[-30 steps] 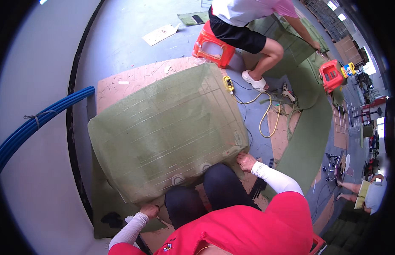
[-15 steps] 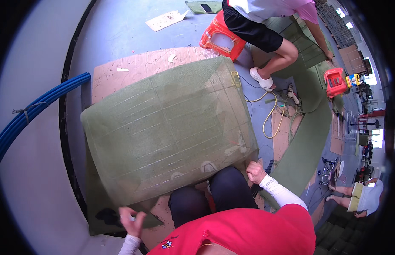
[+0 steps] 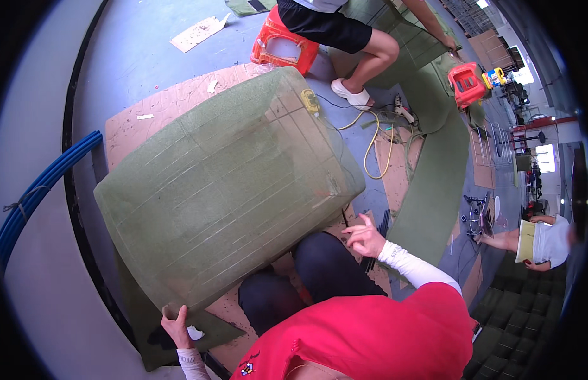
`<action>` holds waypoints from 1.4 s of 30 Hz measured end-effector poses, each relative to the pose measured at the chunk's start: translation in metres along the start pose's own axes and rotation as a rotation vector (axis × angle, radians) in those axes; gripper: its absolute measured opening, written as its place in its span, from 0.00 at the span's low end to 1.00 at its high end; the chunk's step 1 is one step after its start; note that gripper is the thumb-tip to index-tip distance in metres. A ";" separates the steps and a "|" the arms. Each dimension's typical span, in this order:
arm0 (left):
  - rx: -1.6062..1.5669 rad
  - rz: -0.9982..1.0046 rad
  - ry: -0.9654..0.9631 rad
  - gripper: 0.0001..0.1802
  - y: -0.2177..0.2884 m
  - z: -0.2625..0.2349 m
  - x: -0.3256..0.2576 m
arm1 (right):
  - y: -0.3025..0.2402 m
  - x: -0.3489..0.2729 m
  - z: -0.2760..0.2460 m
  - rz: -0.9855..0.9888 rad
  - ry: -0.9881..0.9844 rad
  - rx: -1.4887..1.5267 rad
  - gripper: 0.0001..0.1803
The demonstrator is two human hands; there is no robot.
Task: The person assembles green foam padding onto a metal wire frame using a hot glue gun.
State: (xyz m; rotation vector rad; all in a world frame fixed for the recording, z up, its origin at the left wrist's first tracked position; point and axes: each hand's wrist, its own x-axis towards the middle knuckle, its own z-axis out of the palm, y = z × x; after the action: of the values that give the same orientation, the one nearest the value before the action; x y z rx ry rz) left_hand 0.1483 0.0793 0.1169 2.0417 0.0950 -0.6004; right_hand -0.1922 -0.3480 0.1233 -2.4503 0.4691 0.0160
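A large green mesh fabric sheet [image 3: 211,190] is draped over a wire frame in front of my knees, with thin wires showing through it. My left hand [image 3: 178,325] pinches the sheet at its near left corner, thumb and fingertips on the edge. Off the near right corner, my right hand [image 3: 366,238] is raised with its fingers apart, touching nothing that I can see. A thin dark rod [image 3: 344,216] stands out beside its fingertips. Under the sheet's right end shows a yellow object with a cord [image 3: 309,101].
Cardboard [image 3: 129,133] lies beneath the work. A yellow hose [image 3: 368,158] curls on the floor at right, by a long green strip [image 3: 427,196]. Another person handles green material beside a red stool [image 3: 284,44]. Blue tubes [image 3: 47,180] lean along the left wall.
My left hand has come up onto the near left corner and taken hold. My right hand has let go of the near right edge and opened. My view has shifted.
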 end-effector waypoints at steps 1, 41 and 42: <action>0.041 0.026 -0.002 0.16 0.001 0.000 -0.001 | -0.004 0.004 -0.014 0.088 0.095 0.094 0.04; 0.349 0.365 -0.005 0.10 -0.110 -0.016 -0.020 | 0.075 0.122 -0.008 0.450 0.664 0.011 0.24; 0.410 0.461 0.031 0.09 -0.111 -0.014 -0.019 | 0.074 0.120 -0.006 0.418 0.684 0.015 0.25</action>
State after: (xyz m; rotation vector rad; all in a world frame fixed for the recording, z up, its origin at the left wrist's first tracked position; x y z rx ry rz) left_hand 0.1036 0.1530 0.0428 2.3578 -0.5065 -0.3113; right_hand -0.1048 -0.4453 0.0693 -2.2485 1.2580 -0.6596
